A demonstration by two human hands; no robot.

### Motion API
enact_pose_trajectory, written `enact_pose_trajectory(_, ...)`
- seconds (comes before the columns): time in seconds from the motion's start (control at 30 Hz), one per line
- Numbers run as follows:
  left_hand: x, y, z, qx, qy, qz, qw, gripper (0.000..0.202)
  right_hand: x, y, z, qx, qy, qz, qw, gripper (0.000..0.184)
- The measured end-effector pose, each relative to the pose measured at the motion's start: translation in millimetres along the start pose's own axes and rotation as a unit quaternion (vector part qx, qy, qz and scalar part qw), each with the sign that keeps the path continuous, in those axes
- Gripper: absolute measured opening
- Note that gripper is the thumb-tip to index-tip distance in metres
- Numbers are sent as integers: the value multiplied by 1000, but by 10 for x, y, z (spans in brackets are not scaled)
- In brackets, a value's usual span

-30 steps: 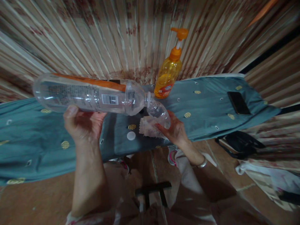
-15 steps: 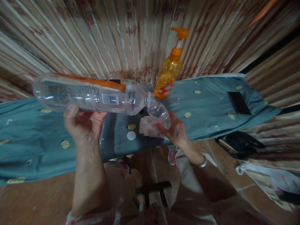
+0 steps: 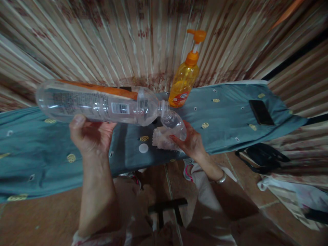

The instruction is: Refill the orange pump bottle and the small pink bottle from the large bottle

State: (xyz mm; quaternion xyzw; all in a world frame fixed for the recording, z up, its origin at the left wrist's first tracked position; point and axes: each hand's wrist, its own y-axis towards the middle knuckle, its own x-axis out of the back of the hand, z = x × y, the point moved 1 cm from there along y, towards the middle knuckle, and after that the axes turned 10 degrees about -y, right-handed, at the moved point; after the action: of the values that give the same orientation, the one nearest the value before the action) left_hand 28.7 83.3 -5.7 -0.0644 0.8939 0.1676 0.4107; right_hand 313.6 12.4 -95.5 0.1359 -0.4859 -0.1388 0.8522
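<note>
No wording or number is legible. The large clear bottle [image 3: 102, 111] bears a barcode [image 3: 120, 108] on the neck side of the grip of the left hand [image 3: 93, 135], and dark rows of fine print [image 3: 73, 100] just above the thumb, too blurred to decipher. Beyond the grip of the right hand [image 3: 191, 140], the pump bottle [image 3: 186, 77] carries a red label [image 3: 180, 98], its lettering unreadable.

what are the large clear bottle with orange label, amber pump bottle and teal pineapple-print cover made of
Large clear bottle with orange label: probably glossy plastic, given its see-through wall and bright highlights.
Amber pump bottle: likely smooth, glossy plastic, its body translucent; glass isn't ruled out.
Teal pineapple-print cover: apparently smooth, soft fabric, judging by its creases.
</note>
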Motion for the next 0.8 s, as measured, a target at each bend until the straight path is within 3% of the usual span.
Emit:
enact_pose_trajectory(0.5, -1, -13, -7, 9, 15, 2, 1000, 64, -13, -13, -16, 9, -3, -4, 1000, 70)
enact_pose_trajectory(0.8, -33, -23, -5, 0, 13, -10, 1000, 57, 5, 0, 8, 1, -4, 10, 1000, 68)
